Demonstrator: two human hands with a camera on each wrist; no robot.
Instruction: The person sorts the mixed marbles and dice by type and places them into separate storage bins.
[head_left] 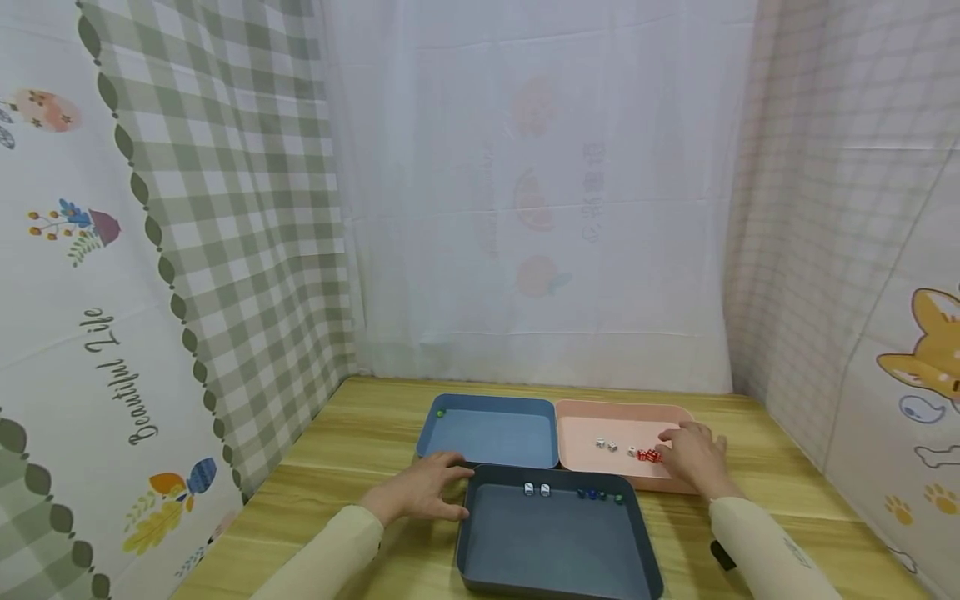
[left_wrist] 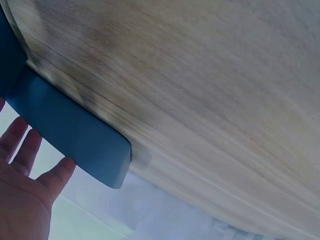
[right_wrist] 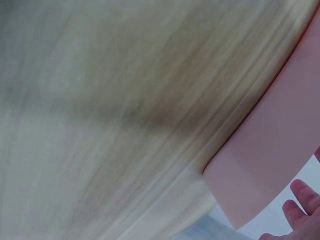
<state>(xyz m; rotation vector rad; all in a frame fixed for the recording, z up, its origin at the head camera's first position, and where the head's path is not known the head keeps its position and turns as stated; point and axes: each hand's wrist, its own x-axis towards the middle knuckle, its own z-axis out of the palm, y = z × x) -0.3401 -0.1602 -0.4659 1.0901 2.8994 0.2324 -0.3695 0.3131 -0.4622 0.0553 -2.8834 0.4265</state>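
Observation:
My left hand (head_left: 426,490) is at the left rim of the dark grey tray (head_left: 555,542), its fingers and thumb spread and touching or nearly touching the edge. The tray's outer side (left_wrist: 75,130) fills part of the left wrist view. Two white dice (head_left: 537,490), several dark blue dice (head_left: 592,494) and a green die (head_left: 618,499) lie along its far side. Over the right end of the pink tray (head_left: 622,412) is my right hand (head_left: 697,458), fingers loosely bent beside the red dice (head_left: 648,456). Three white dice (head_left: 612,447) lie left of those. Nothing shows in its grasp.
A blue tray (head_left: 495,427) stands left of the pink one, with one green die (head_left: 440,413) in its far left corner. All three trays are close together on a wood-grain table (head_left: 337,450). Cloth curtains (head_left: 540,208) surround the table at the back and sides.

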